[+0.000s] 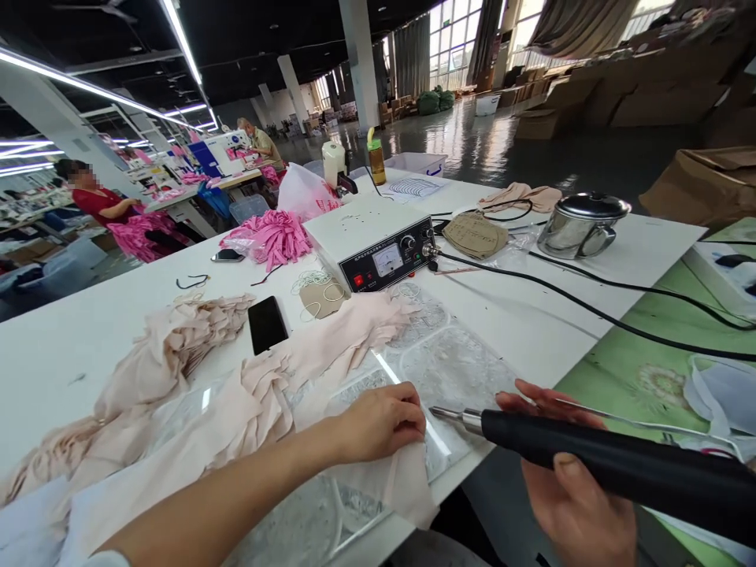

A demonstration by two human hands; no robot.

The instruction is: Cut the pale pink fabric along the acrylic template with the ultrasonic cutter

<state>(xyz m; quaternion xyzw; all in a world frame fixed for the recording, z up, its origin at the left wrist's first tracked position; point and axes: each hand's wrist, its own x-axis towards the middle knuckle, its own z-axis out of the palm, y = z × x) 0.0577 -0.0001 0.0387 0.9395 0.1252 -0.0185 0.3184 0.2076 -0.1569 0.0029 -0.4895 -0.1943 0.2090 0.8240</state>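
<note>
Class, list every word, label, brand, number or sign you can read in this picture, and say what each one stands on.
No text can be read with certainty.
Control box, lettering along its front and by the controls: too small.
Its dial meter, scale marks: too small.
Plastic bag, red print: blurred and creased.
Brown pattern piece, handwriting: too faint.
Printed sheet, curved rows of marks: too small.
</note>
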